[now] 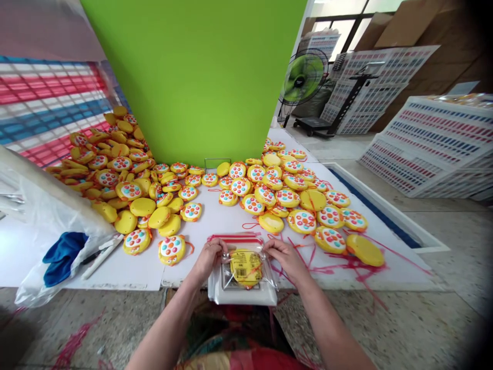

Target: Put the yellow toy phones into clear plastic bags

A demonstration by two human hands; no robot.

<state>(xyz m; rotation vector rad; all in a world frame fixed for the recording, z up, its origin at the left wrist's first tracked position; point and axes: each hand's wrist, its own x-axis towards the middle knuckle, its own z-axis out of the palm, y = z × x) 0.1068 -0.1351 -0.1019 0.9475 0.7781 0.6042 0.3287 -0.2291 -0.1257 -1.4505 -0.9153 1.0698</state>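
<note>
At the table's front edge, a clear plastic bag (269, 280) lies over a pile of flat bags with a red band across the top. Inside it shows a round yellow toy (239, 264), with black print and a barcode across its face. My left hand (210, 257) pinches the bag's upper left edge between thumb and fingers. Its upper right edge is pinched by my right hand (287, 258). Just left of my left hand sits another yellow toy (172, 249), its white face dotted with coloured buttons and an orange cord at its side.
Heaps of similar toys (142, 206) spread left and right on the white table (219, 221). A green panel (196, 77) rises behind them. Pink string (319, 262) tangles at right. Blue cloth (63, 254) lies at left. Beyond stand a fan (304, 77) and white crates (431, 144).
</note>
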